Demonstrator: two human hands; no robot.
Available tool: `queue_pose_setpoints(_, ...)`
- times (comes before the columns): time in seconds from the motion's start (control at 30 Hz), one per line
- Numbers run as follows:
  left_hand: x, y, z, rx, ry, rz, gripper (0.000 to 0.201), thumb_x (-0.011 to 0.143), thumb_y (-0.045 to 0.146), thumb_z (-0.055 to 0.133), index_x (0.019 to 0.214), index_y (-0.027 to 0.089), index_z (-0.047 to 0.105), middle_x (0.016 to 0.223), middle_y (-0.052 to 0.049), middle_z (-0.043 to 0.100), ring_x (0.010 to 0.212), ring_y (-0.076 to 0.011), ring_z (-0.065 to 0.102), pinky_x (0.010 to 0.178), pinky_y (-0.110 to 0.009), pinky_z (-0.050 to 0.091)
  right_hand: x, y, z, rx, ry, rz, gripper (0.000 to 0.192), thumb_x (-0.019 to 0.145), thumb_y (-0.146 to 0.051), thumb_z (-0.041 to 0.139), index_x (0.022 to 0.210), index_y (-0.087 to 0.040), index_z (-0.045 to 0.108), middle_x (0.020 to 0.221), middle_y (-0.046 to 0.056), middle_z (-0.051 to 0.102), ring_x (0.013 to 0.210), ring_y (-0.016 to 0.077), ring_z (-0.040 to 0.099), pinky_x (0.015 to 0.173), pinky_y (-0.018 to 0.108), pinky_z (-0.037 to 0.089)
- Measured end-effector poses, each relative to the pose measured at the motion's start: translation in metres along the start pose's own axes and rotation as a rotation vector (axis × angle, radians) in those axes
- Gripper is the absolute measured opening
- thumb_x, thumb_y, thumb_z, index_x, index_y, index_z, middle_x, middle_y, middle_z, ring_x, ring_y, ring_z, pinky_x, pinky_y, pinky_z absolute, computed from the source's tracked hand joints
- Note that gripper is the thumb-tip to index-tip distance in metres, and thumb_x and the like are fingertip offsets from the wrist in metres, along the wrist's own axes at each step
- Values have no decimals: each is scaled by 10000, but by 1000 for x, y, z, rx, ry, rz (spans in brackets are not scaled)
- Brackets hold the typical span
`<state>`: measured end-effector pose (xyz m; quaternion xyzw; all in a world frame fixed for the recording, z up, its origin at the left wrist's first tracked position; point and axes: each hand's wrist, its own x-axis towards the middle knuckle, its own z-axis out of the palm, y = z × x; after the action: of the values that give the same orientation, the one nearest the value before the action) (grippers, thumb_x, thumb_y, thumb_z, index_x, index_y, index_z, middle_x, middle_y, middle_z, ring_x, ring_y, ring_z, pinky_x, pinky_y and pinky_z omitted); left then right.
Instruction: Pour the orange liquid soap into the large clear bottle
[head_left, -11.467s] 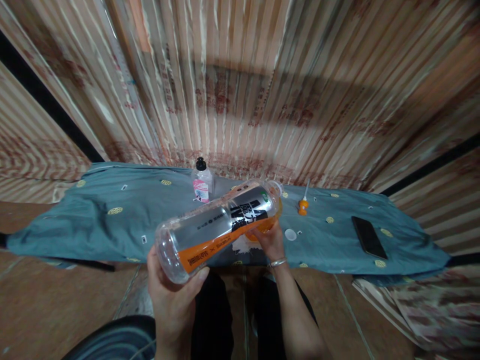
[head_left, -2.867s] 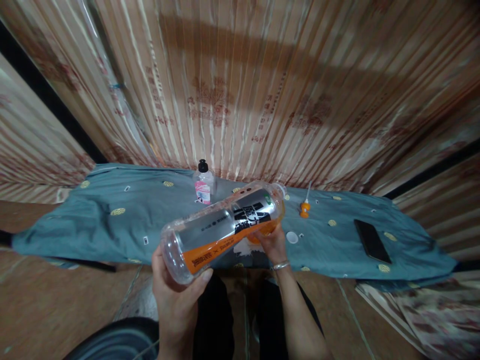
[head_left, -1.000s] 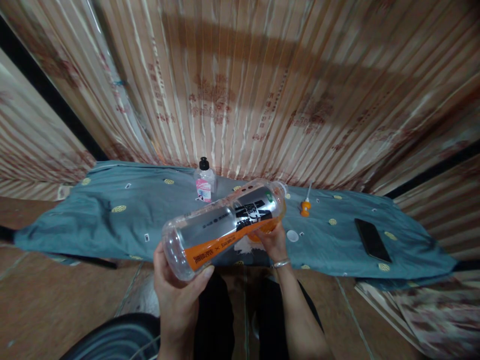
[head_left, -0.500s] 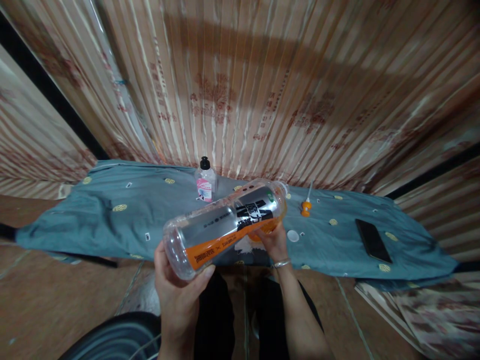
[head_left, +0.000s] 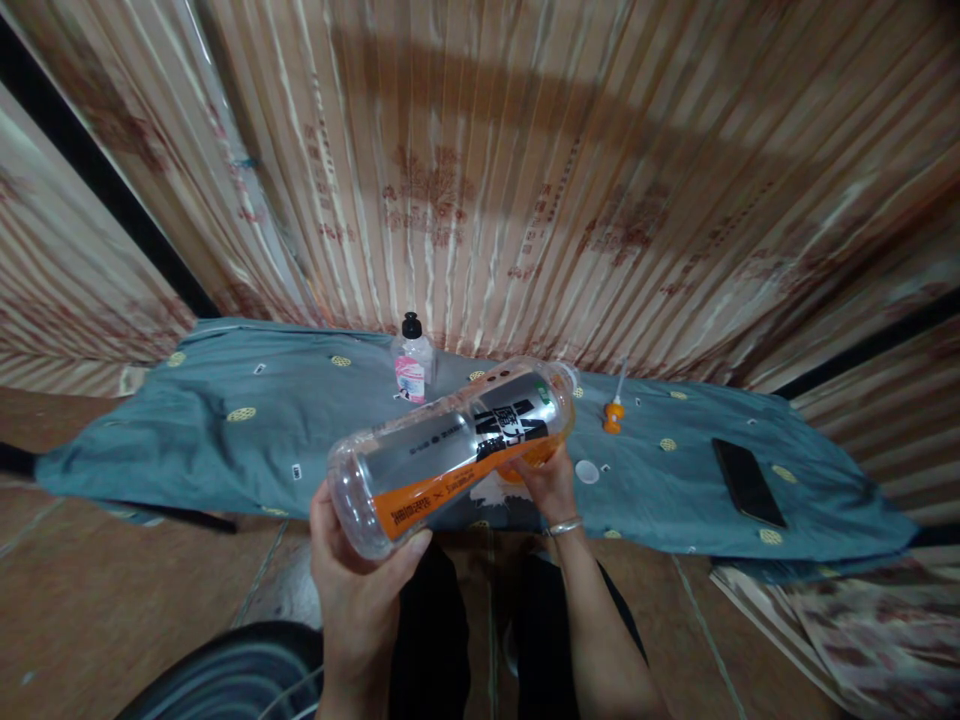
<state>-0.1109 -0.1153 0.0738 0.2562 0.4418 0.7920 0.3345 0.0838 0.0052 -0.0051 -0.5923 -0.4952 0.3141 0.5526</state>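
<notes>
My left hand (head_left: 364,560) grips the base end of a large clear plastic bottle (head_left: 420,470) with a silver and orange label. The bottle lies tilted in the air, its open-looking neck (head_left: 566,376) up and to the right. My right hand (head_left: 550,485), with a bracelet at the wrist, is closed on an orange container (head_left: 541,453) under the bottle's neck end; the bottle hides most of it. Right of the neck, an orange pump head (head_left: 613,415) with a pale tube lies on the cloth. A white round cap (head_left: 586,472) lies beside my right hand.
A teal cloth (head_left: 187,440) covers the low table. On it stand a small clear bottle (head_left: 410,370) with a black cap and pink label, and a dark phone (head_left: 748,482) at the right. Pleated curtains (head_left: 480,180) hang behind. A dark round object (head_left: 232,675) is at lower left.
Both hands keep their hold, and the bottle stays at nearly the same tilt. The whole view has shifted very slightly.
</notes>
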Motion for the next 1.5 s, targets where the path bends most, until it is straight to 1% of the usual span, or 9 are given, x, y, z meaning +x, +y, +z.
queue_pose_setpoints(0.3,0,0,0,44,-10,-3,860,498,278,996,1280,212,642,1185,-83,709,1040,-251,698,898,-326,555,1,4,1,38,-1,-4,630,563,-499,871,1046,-207,589,962,97,784,834,286,749,759,474,631)
queue_pose_setpoints(0.47,0,2,0,33,-11,2,819,498,249,990,1241,210,646,1148,-66,719,993,-215,695,873,-288,556,1,0,1,59,-10,-17,605,566,-496,872,1021,-215,589,947,89,783,817,277,740,775,477,631)
queue_pose_setpoints(0.7,0,1,1,32,-13,3,821,508,245,990,1253,213,646,1175,-75,717,1011,-227,701,884,-302,557,0,0,1,48,7,11,649,547,-496,880,1043,-188,596,939,95,780,813,288,741,772,498,623)
queue_pose_setpoints(0.8,0,-1,-1,37,-8,-9,843,501,250,997,1269,218,650,1187,-80,716,1027,-238,704,896,-311,555,1,1,2,48,7,10,640,541,-508,881,1025,-198,600,971,105,781,835,290,738,790,511,618)
queue_pose_setpoints(0.93,-1,-1,-2,24,-12,-9,844,512,234,992,1283,216,651,1219,-89,717,1040,-225,702,907,-292,550,3,2,2,89,-12,15,610,525,-462,897,996,-219,595,955,81,781,831,278,739,806,503,621)
queue_pose_setpoints(1.07,0,0,-1,27,-7,-7,836,503,228,992,1267,211,655,1190,-83,723,1022,-226,703,888,-295,557,2,5,2,124,-16,-5,608,579,-439,885,1065,-217,593,987,81,780,849,269,742,818,511,628)
queue_pose_setpoints(1.2,0,1,-1,41,-12,3,818,498,250,993,1240,214,652,1163,-75,715,1011,-232,692,880,-309,553,1,9,2,68,-13,0,661,561,-465,902,1083,-204,591,1013,100,773,874,290,741,848,552,618)
queue_pose_setpoints(1.33,1,2,2,42,-17,12,794,501,250,988,1218,223,647,1153,-64,705,1006,-228,683,895,-318,546,2,11,1,52,-5,-9,653,576,-473,888,1089,-202,586,1005,99,770,876,286,737,849,526,618)
queue_pose_setpoints(1.5,1,4,3,61,-11,-1,804,494,264,986,1219,215,644,1140,-61,712,991,-229,692,871,-311,560,2,13,0,-38,14,0,660,556,-495,894,1075,-207,607,966,71,768,860,292,735,839,523,613)
